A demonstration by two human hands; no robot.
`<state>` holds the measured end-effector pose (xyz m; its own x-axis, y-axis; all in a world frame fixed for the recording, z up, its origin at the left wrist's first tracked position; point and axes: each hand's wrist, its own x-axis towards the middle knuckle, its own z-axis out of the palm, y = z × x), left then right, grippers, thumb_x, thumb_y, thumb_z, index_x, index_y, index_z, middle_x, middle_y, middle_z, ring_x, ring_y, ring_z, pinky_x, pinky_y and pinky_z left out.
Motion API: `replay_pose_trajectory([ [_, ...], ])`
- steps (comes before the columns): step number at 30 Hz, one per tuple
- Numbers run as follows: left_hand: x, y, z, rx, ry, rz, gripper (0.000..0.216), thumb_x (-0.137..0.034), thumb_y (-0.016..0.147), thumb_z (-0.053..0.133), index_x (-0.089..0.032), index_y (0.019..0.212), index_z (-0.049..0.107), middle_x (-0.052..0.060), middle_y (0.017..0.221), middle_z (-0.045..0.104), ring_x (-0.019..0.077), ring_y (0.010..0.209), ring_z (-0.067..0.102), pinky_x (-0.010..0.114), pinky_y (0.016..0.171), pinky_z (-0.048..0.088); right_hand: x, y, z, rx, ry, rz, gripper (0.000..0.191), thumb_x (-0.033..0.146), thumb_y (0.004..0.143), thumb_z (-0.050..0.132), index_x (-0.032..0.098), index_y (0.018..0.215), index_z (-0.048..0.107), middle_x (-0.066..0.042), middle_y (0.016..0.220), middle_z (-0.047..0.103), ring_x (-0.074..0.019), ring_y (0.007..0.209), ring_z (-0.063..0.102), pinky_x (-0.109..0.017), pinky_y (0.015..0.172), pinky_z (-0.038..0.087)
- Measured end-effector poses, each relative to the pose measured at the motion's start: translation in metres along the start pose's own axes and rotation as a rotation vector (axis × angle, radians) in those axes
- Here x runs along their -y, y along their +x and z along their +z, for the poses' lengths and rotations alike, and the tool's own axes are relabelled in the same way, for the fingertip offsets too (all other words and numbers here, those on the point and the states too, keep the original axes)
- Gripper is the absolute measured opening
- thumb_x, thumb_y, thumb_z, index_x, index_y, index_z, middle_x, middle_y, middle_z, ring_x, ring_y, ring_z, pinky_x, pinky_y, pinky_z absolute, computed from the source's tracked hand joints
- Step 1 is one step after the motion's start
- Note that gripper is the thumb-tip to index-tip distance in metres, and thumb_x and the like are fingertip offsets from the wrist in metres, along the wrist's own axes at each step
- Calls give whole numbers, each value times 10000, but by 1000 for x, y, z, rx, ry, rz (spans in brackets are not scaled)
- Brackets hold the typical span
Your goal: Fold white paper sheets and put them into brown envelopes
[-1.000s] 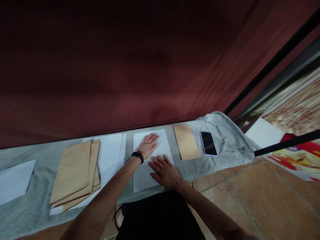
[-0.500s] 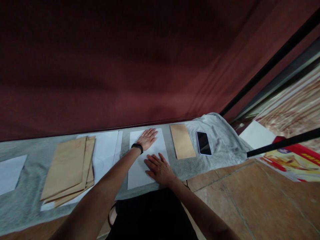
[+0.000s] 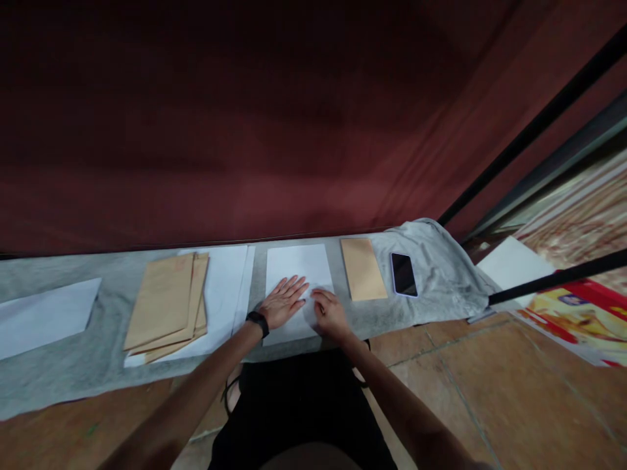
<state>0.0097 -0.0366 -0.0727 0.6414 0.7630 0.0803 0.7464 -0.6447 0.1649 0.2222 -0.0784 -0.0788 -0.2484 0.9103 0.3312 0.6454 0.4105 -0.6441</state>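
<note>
A white sheet of paper (image 3: pixel 296 261) lies flat on the grey cloth in front of me. My left hand (image 3: pixel 283 301), with a black band on its wrist, rests on the sheet, palm down and fingers stretched out. Beside it, over the sheet's right part, my right hand (image 3: pixel 331 314) has its fingers curled in; whether anything is inside them is hidden. To the right of the sheet lies a brown paper envelope (image 3: pixel 363 269), and past that a phone (image 3: pixel 404 274) with a dark screen.
Several brown envelopes (image 3: pixel 164 303) are stacked on white paper (image 3: pixel 226 281) to the left. More white paper (image 3: pixel 49 314) lies at the far left of the grey cloth (image 3: pixel 115 271). A dark red curtain (image 3: pixel 274 163) hangs behind. Black bars (image 3: pixel 553 279) and a red-yellow package (image 3: pixel 582 316) are at right.
My right hand has gone from spread flat to curled. My left hand has slid down the sheet towards me, still flat. The view has shifted slightly.
</note>
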Motion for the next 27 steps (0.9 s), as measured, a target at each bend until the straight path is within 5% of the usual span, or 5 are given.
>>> replay_pose_trajectory([
  [10,-44,-65,2,-44,19,-13,547,-488,1032,313,-279,1537,347,24,1601,359,192,1502,260,432,1242,139,9,0,1,113,-321,-80,444,230,990,427,191,1422,517,-73,1502,506,-196,1387,458,-407,1184,349],
  [15,-50,-93,2,-84,29,-70,529,-485,1029,324,-303,1524,370,24,1604,354,199,1491,294,439,1234,182,10,-10,0,140,-414,-106,467,310,1021,412,202,1472,464,-74,1548,441,-221,1428,413,-442,1204,295],
  [27,-53,-137,5,-170,49,-278,634,-485,1008,345,-131,1534,337,141,1582,372,248,1481,316,456,1204,297,2,-60,-19,51,-528,-69,549,379,1028,423,155,1527,375,-132,1556,411,-271,1437,395,-474,1190,289],
])
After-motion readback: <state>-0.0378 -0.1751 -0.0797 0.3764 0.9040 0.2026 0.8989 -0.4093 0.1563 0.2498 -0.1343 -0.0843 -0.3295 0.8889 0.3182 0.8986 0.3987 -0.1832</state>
